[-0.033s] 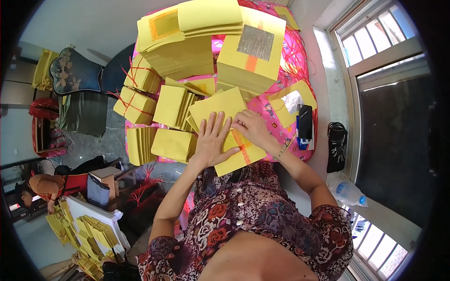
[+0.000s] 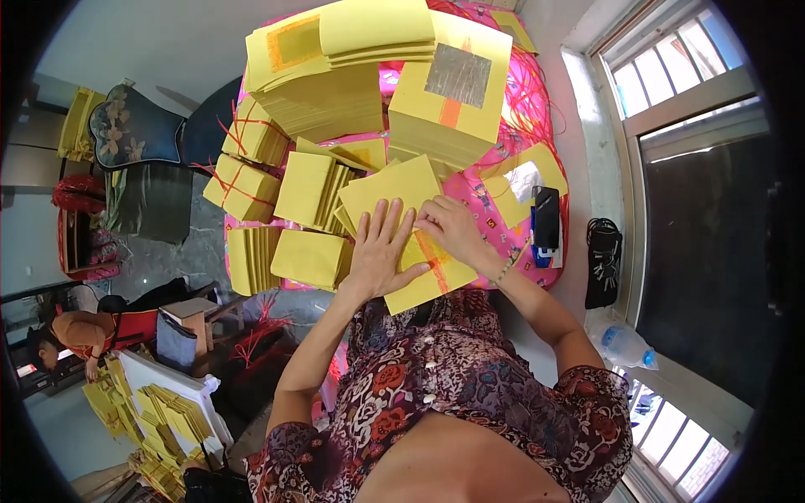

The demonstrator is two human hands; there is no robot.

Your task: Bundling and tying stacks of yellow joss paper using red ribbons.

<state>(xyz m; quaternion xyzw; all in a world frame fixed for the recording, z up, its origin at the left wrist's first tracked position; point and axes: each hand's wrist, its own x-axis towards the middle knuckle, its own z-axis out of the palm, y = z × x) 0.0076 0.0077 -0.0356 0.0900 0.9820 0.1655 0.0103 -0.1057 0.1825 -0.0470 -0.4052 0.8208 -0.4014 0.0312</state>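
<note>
Yellow paper (image 2: 390,184) with an orange-red printed strip at its near end lies slantwise at the table's near edge, some of it folded over. My left hand (image 2: 381,251) rests flat on this paper with its fingers spread. Close beside it, my right hand (image 2: 449,226) has its fingers curled in, thumb and fingertips pinching at the paper's right side. What exactly lies under those fingertips is hidden. Just left of my hands stand a folded yellow paper stack (image 2: 310,193) and another folded stack (image 2: 310,256).
Tall yellow paper piles (image 2: 449,92) fill the far side of the pink table cover (image 2: 482,205). Bundles tied with red string (image 2: 243,186) sit at left. A phone (image 2: 546,216) lies at right, by the window wall. Far left, another person (image 2: 84,331) sits beside a white table (image 2: 180,377).
</note>
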